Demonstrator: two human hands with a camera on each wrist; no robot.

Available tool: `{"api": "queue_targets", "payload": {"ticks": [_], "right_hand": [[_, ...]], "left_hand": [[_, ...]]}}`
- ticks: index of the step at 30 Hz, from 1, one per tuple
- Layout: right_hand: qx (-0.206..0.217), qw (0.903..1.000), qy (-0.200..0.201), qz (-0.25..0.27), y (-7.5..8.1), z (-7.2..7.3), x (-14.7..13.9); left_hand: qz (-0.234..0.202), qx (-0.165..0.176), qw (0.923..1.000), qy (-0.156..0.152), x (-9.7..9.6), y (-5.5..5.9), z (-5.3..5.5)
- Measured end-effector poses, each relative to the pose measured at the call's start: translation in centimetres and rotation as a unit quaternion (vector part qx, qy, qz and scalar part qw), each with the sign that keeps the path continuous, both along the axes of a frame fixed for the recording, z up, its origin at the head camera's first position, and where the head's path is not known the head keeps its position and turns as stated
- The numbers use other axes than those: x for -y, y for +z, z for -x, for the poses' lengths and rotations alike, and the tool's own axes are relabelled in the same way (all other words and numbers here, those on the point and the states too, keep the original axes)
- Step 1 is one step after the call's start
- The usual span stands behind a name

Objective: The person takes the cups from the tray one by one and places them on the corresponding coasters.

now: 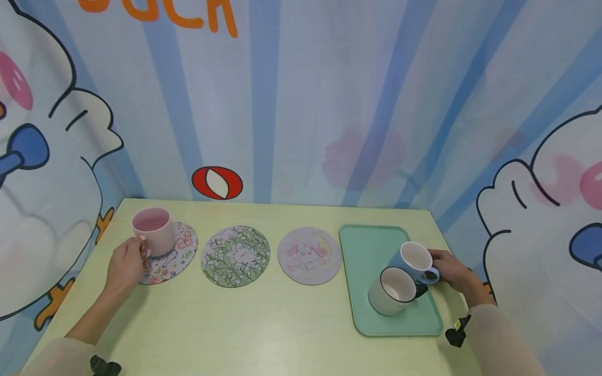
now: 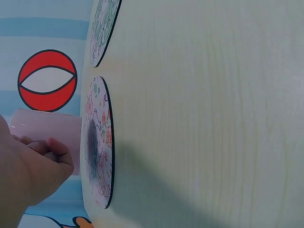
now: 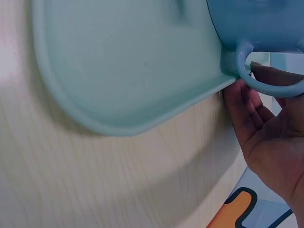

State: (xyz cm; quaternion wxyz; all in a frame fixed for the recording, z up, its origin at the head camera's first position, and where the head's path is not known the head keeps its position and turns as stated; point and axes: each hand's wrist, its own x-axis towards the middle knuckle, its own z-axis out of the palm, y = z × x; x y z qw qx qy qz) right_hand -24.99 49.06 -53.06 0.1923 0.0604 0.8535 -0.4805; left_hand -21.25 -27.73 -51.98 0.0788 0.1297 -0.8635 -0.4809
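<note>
A pink mug (image 1: 157, 234) is at the far left, and my left hand (image 1: 124, 266) pinches its handle. Beneath it lies a round floral coaster (image 1: 181, 256). In the left wrist view the mug's base is very close to the coaster; whether they touch I cannot tell. My right hand (image 1: 453, 271) is at the right edge of the green tray (image 1: 369, 245), fingers by the rim and behind the handle of a blue mug (image 3: 263, 26). That handle is not enclosed by the fingers. In front of the blue mug stands a white mug (image 1: 388, 297) with a dark rim and handle.
Two more round coasters lie between the floral one and the tray: a green rabbit-patterned coaster (image 1: 235, 256) and a pale pink coaster (image 1: 309, 256). A printed curtain (image 1: 301, 104) hangs behind the light wooden table (image 1: 244, 329).
</note>
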Motion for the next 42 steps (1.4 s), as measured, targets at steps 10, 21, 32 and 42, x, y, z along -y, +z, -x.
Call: {"api": "queue_targets", "payload": {"ticks": [10,21,32,42], "right_hand": [[0.009,0.9999,-0.009,0.0,0.2,0.0,0.1],[0.006,1.0,-0.006,-0.002,0.0,0.0,0.0],[0.008,0.9999,-0.009,-0.008,-0.1,0.2,0.0],[0.007,0.9999,-0.006,-0.009,-0.4,0.3,-0.2]], "left_hand": [[-0.008,0.02,0.9997,-0.015,0.5,-0.5,-0.1],[-0.03,0.063,0.9973,-0.024,0.4,-0.3,-0.4],[-0.031,0.086,0.9957,0.011,-0.4,-0.4,-0.3],[-0.056,0.071,0.9952,0.037,-0.3,-1.4,-0.7]]}}
